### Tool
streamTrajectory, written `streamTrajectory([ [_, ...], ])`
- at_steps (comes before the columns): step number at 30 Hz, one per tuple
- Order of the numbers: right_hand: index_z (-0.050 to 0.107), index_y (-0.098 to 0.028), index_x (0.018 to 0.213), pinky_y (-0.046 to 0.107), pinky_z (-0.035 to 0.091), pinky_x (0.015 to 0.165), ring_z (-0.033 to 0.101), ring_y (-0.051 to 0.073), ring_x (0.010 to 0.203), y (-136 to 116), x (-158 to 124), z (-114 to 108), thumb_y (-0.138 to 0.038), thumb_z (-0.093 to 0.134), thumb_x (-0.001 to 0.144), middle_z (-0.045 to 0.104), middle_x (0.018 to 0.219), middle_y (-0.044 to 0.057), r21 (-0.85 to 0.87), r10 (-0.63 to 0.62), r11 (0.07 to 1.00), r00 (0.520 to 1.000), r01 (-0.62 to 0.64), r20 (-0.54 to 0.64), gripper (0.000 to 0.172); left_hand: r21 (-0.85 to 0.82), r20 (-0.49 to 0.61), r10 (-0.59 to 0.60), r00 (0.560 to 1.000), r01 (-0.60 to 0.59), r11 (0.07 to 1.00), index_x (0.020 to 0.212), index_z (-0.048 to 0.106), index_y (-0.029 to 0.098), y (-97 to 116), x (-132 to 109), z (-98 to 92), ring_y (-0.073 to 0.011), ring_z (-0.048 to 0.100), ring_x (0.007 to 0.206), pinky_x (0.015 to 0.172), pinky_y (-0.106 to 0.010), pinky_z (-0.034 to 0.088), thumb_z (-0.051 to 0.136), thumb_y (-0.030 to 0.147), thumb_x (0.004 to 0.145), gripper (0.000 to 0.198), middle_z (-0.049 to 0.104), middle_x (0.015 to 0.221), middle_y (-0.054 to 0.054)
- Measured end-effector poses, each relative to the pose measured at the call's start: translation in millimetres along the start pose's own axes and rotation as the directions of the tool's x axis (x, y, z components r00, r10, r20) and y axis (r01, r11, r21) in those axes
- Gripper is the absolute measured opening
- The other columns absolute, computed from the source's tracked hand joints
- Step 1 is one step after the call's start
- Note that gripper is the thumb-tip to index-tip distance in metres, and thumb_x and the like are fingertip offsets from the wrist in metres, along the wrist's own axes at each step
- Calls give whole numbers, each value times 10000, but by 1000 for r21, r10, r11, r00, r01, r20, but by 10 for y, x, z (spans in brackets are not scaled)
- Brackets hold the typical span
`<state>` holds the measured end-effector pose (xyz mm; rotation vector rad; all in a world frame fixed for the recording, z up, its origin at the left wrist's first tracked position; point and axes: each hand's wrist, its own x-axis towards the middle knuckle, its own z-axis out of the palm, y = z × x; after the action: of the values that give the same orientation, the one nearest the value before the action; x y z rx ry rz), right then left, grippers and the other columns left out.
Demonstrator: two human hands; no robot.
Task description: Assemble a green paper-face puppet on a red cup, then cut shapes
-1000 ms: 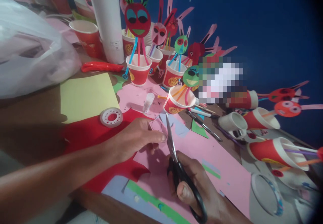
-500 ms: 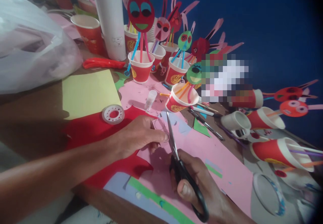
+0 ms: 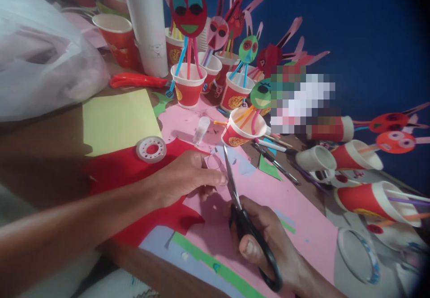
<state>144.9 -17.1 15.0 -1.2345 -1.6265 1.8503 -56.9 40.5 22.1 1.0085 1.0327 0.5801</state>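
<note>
Pink paper point(image 3: 268, 199) lies flat across the near half of the table point(image 3: 40, 154), on top of a red sheet point(image 3: 114, 172) and a green strip point(image 3: 215, 266). There's only the head view here, so everything comes from that.

The left hand point(image 3: 181, 177) is closed in a pinch on the paper's upper edge, thumb on top, right beside a small pencilled circle point(image 3: 212, 161). The right hand point(image 3: 268, 244) is wrapped around the black handles of the scissors point(image 3: 242, 217), with the thumb through the upper loop. The blades point away from the person and run just past the left thumb toward the circle. They look almost closed, but it's honestly hard to tell how wide the gap is.

Tbh the tricky bit is how close that thumb sits to the blade. It's probably best to cut with short snips near the pivot and let the left hand turn the paper, rather than twisting the scissors around such a tight curve. Pinching just outside the line should stop the paper from flopping.

A tape roll point(image 3: 151, 149) and a yellow sheet point(image 3: 117, 118) sit to the left. Red cups with paper faces point(image 3: 188, 89) crowd the far side, well clear of the cutting.
</note>
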Motion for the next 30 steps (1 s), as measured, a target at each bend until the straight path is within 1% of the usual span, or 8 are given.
streamTrajectory([
  [4, 462, -190, 797, 222, 262, 466, 343, 96, 523, 19, -10, 17, -623, 568, 741, 392, 602, -48, 16, -8, 1000, 1000, 8, -20, 449, -39, 34, 11, 999, -9, 999, 576, 622, 129, -28, 1, 2, -99, 506, 438, 432, -224, 320, 623, 339, 720, 255, 584, 499, -11],
  [7, 458, -193, 795, 231, 274, 467, 379, 104, 514, 21, -15, 34, -634, 547, 748, 418, 599, -40, 6, -30, 1000, 999, 30, -45, 453, -69, 43, 32, 999, -29, 997, 611, 619, 135, -52, 12, 19, -101, 513, 453, 435, -223, 310, 618, 319, 717, 213, 586, 525, -5],
  [12, 441, -194, 791, 234, 287, 481, 416, 113, 540, 28, -9, 39, -615, 562, 751, 441, 633, -28, 4, -37, 999, 999, 37, -38, 439, -98, 7, 28, 1000, -27, 995, 611, 595, 147, -49, 12, 44, -95, 500, 457, 439, -218, 305, 601, 287, 707, 170, 572, 527, 11],
  [15, 436, -196, 793, 229, 278, 478, 398, 106, 535, 34, -6, 35, -619, 557, 753, 422, 625, -36, 15, -29, 999, 999, 30, -28, 442, -92, -8, 16, 1000, -16, 996, 595, 592, 145, -34, 2, 44, -95, 492, 456, 438, -220, 303, 590, 269, 699, 162, 567, 517, 9],
  [21, 464, -189, 806, 223, 256, 477, 316, 100, 558, 14, -12, 23, -627, 572, 733, 385, 646, -38, -8, -7, 1000, 1000, 7, -22, 457, -42, -18, 4, 1000, -5, 999, 552, 586, 146, -42, 8, 24, -99, 478, 437, 435, -225, 308, 589, 258, 684, 174, 559, 469, -1],
  [26, 439, -198, 784, 222, 259, 471, 317, 99, 548, 18, -25, 23, -624, 576, 730, 380, 638, -39, 17, 3, 1000, 1000, -2, -9, 451, -17, -15, -1, 1000, 1, 1000, 554, 599, 144, -54, 18, 3, -108, 493, 446, 445, -227, 322, 599, 269, 686, 182, 563, 465, -8],
  [30, 447, -195, 804, 221, 257, 469, 318, 97, 541, 32, -31, 30, -626, 575, 731, 377, 628, -43, 32, 18, 999, 1000, -18, 1, 455, 5, -19, -1, 1000, 1, 1000, 565, 617, 140, -47, 12, -3, -117, 506, 453, 451, -233, 334, 594, 260, 688, 173, 571, 470, -14],
])
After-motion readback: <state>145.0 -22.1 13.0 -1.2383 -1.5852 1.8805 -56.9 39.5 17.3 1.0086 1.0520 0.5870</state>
